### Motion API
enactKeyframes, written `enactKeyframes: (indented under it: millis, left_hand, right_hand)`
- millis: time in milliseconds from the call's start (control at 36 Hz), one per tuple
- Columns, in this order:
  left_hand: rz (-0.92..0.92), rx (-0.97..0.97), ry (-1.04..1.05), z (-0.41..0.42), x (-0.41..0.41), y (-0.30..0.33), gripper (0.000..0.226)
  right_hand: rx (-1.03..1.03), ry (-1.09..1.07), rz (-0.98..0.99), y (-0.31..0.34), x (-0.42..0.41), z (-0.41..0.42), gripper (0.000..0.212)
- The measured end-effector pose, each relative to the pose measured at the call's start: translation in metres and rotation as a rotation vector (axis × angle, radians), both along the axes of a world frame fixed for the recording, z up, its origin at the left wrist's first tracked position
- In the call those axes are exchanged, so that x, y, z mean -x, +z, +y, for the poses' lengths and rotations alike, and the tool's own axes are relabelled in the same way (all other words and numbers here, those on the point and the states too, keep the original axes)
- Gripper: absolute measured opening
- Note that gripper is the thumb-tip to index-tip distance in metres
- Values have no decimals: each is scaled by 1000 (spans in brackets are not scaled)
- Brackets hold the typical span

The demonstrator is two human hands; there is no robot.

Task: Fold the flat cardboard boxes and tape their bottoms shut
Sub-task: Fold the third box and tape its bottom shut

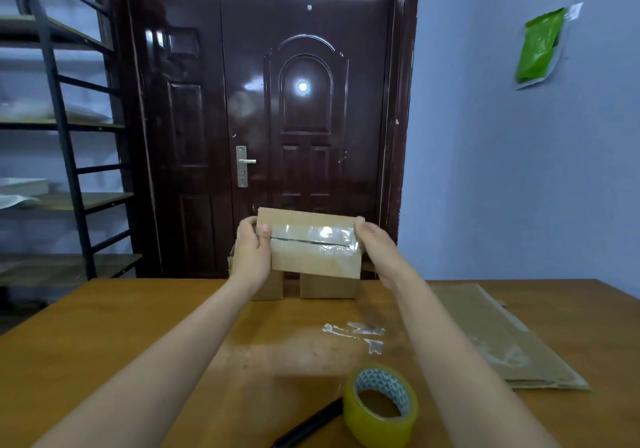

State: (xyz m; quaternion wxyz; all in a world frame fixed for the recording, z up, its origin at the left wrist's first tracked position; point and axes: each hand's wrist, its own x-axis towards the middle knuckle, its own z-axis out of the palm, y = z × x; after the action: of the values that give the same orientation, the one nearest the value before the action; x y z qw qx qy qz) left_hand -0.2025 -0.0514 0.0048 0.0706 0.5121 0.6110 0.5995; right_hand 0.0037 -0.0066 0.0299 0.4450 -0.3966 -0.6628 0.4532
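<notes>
The wooden table (138, 337) carried the work, with flat cardboard sheets (498, 337) stacked at its right edge — most likely the supply waiting to be folded. Two finished boxes (327, 286) stood at the far edge, probably set out of the way. Above them the taped box (311, 243) was held up with its sealed bottom facing the camera, seemingly to check the clear tape over the seam. The left hand (251, 250) gripped its left end, thumb on the taped face; the right hand (372, 243) clasped the right end. The tape roll (381, 409) and a dark tool (308, 425) — a cutter or pen, unclear — lay near. No readable writing showed anywhere.
</notes>
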Motion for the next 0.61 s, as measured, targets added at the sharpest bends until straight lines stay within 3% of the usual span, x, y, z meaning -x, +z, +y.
enactKeyframes:
  millis: [139, 278, 361, 500, 611]
  left_hand:
    - [-102, -99, -135, -7, 6, 7, 34]
    - [-150, -127, -147, -9, 10, 12, 41]
    - [-238, -123, -212, -11, 13, 12, 37]
    - [-253, -92, -270, -14, 24, 4, 41]
    - [-220, -38, -252, -9, 32, -13, 57]
  right_hand:
    - [-32, -15, 269, 18, 1, -1, 30]
    - [-65, -83, 394, 19, 7, 6, 9]
    - [-94, -121, 418, 16, 12, 8, 23]
    - [-173, -104, 338, 4, 19, 9, 65]
    - [-201, -152, 157, -15, 33, 15, 69]
